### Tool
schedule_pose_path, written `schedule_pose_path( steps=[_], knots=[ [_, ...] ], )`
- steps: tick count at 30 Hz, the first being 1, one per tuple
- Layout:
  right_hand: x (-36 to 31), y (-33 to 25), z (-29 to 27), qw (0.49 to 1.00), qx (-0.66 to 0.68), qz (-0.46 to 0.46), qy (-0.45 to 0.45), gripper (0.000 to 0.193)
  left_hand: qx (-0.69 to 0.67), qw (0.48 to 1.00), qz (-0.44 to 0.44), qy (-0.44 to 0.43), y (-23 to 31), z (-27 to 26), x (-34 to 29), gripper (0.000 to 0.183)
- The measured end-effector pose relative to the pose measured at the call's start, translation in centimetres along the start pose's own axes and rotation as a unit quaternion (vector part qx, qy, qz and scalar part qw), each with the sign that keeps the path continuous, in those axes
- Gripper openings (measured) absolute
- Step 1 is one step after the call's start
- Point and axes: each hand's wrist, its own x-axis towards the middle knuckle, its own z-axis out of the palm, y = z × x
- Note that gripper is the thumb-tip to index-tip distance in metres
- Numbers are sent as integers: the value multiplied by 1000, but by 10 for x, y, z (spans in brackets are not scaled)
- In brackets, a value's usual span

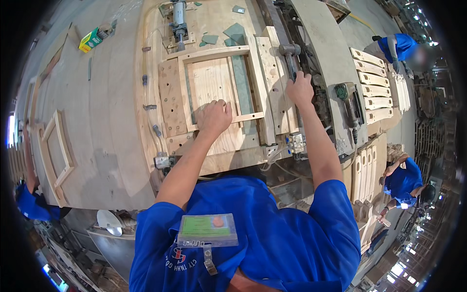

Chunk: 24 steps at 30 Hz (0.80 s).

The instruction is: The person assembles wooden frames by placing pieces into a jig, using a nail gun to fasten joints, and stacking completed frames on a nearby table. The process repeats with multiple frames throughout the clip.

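Note:
A rectangular light wooden frame (214, 53) lies in a wooden jig with drilled side blocks (172, 95). My left hand (214, 118) is closed on the frame's near rail, fingers curled over it; its palm side is hidden. To the right, my right hand (300, 91) is wrapped round the handle of a hammer (290, 49). The hammer's metal head points away from me, beside the jig's right block (272, 80), apart from the frame.
A pneumatic cylinder (179, 19) sits behind the jig. Green scraps (235, 33) lie nearby. At right rests an air nail gun (348, 104). Leftward are a green-yellow box (90, 41) and another wooden frame (65, 173). Co-workers (404, 180) stand at both sides.

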Motion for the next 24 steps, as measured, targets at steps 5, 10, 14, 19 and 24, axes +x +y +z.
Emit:
schedule_pose_path(
  steps=[5, 10, 14, 19, 24],
  knots=[
    [-3, 30, -8, 977, 181, -3, 113, 34, -14, 999, 33, -2, 18, 1, 4, 39],
    [-102, -34, -127, 827, 558, -23, -70, 35, 9, 1000, -1, 9, -12, 1, -6, 41],
    [-180, -70, -264, 798, 562, -155, 154, 47, -20, 998, 56, 17, -15, 5, -8, 46],
    [-204, -17, -163, 695, 572, -325, 291, 52, -37, 998, 28, -50, -9, -7, -8, 48],
    [-277, 25, 30, 930, 344, 33, -124, 48, -35, 995, 39, -80, -14, 1, -17, 49]
  ],
)
